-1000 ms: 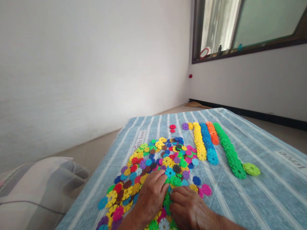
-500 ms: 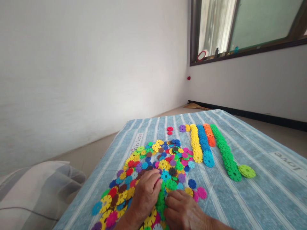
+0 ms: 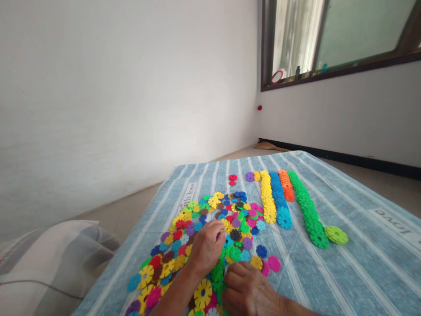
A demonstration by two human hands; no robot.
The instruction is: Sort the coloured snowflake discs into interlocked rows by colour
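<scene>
**Item: loose plastic snowflake discs (image 3: 197, 245)**, many colours, in a spread heap on a blue striped cover (image 3: 342, 281) with white lettering. The heap lies toward the near left of the cover.

**Left hand (image 3: 205, 248):** over the heap's middle, fingers (image 3: 215, 228) bunched, tips pressed together beside a yellow disc (image 3: 225, 225). Whether they pinch a disc cannot be told.

**Right hand (image 3: 248, 292):** at the near edge, fingers (image 3: 233, 281) lying side by side, lightly curled, against a stacked green disc column (image 3: 217, 274). Whether they grip it cannot be told. The column stands between the two hands.

**Sorted rows, beyond and right of the heap:** yellow disc row (image 3: 268, 197), blue disc row (image 3: 279, 199), orange disc row (image 3: 285, 185) and green disc row (image 3: 307, 215), lying side by side. One lime-green disc (image 3: 336, 235) lies flat at the green row's near end. Two red discs (image 3: 233, 180) and a purple disc (image 3: 249, 176) sit at the far end.

**Surroundings:** a pale cushion (image 3: 49, 263) at the cover's left, a white wall (image 3: 115, 87), and a window (image 3: 338, 35) with a curtain at upper right.
</scene>
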